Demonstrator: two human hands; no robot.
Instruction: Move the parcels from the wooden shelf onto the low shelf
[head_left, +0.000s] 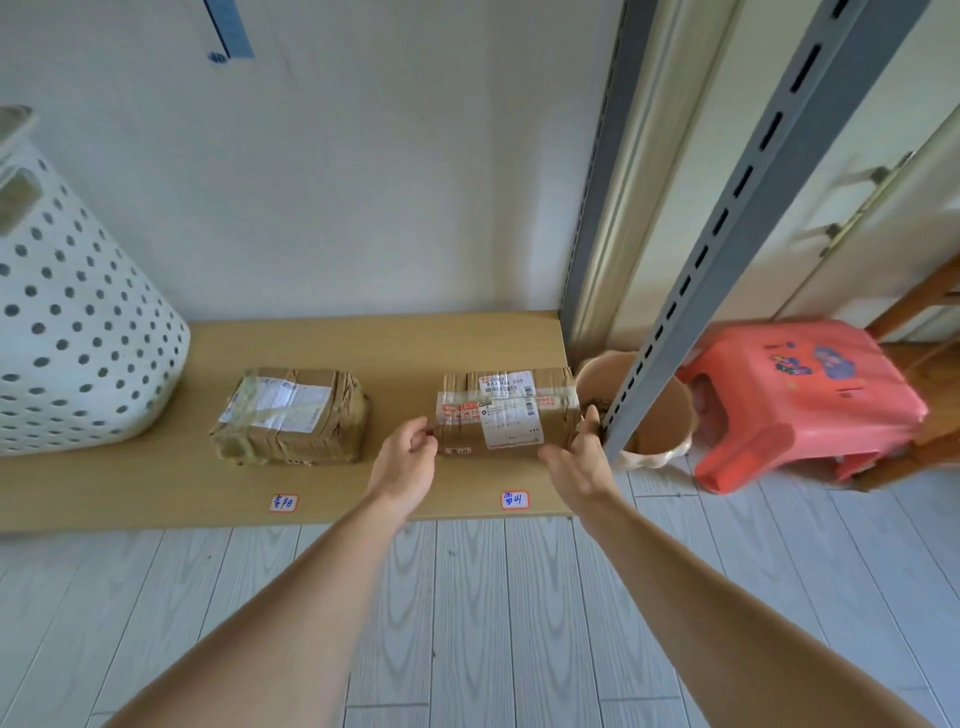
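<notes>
Two taped brown cardboard parcels lie on the low wooden shelf (156, 483). The left parcel (293, 415) sits alone behind a small red-edged label (283, 502). The right parcel (506, 410), with white shipping labels on top, rests flat on the board behind a second label (515, 500). My left hand (408, 457) has curled fingers against that parcel's left end. My right hand (576, 457) wraps its front right corner, thumb up along the right end. Both hands grip it from the two sides.
A white perforated laundry basket (67, 332) stands on the shelf's left end. Grey slotted metal uprights (711, 249) rise just right of the parcel. Beside them are a beige pot (660, 431) and a red plastic stool (800, 400) on the pale plank floor.
</notes>
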